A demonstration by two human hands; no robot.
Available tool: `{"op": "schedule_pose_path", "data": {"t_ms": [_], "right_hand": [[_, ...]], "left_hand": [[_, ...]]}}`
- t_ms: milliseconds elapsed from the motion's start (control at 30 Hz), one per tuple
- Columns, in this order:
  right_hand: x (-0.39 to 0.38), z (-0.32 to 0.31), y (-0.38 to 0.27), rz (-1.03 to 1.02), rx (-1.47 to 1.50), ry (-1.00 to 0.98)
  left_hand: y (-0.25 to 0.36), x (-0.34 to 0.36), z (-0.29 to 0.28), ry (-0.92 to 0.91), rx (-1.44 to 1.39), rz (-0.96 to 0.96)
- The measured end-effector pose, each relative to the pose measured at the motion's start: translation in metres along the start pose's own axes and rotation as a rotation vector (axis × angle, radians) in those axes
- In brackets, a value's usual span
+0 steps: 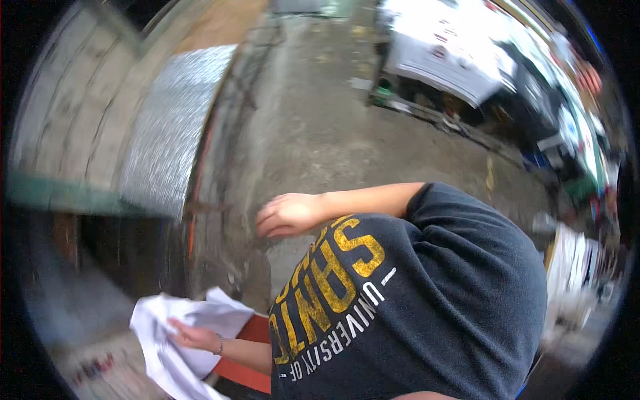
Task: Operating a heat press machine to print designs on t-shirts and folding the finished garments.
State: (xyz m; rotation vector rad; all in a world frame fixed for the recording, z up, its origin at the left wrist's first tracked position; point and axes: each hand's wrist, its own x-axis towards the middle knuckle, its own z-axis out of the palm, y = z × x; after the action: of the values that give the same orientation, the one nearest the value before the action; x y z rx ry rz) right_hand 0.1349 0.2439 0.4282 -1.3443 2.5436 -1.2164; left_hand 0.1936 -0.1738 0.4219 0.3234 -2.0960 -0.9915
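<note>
In the head view, the person's left hand (195, 337) is at the lower left, its fingers bent and closed on a crumpled white sheet (193, 363); blur leaves it unclear whether the sheet is paper or cloth. The sheet lies behind and around the hand, with uneven folded edges, and one corner sticks up toward the floor strip above it. A thin bracelet (220, 344) circles the left wrist. A flat red piece (247, 375) shows beside and below the left forearm, partly covered by the arm and the sheet.

The right hand (291, 213) is well apart from the sheet, in front of the chest and over the grey floor (313, 120). It holds nothing visible, its fingers loosely curved and half open. The person wears a dark T-shirt (467, 300) with yellow and white lettering.

At the upper left is a planked worktop (73, 100) with a green edge (60, 195); a shiny silver sheet (177, 113) lies along its near side, next to a brown board (220, 23). Across the floor, at the upper right, a white covering (443, 47) hangs over a cluttered stand.
</note>
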Motion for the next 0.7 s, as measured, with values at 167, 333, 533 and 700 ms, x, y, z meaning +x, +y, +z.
{"op": "schedule_pose_path", "data": {"t_ms": [167, 333, 533, 700], "right_hand": [[0.026, -0.078, -0.049, -0.072, -0.232, 0.336], [-0.084, -0.08, -0.034, 0.186, -0.414, 0.735], [-0.252, -0.093, -0.023, 0.619, -0.491, 0.913], [-0.366, -0.072, -0.041, 0.749, -0.032, 0.892]], "left_hand": [[0.177, 0.013, 0.127, -1.265, -0.592, 0.23], [0.297, -0.035, 0.168, -1.865, -0.99, 0.578], [0.416, -0.091, 0.209, -2.183, -1.373, 0.612], [0.502, -0.169, 0.266, -2.334, -1.119, 0.661]]}}
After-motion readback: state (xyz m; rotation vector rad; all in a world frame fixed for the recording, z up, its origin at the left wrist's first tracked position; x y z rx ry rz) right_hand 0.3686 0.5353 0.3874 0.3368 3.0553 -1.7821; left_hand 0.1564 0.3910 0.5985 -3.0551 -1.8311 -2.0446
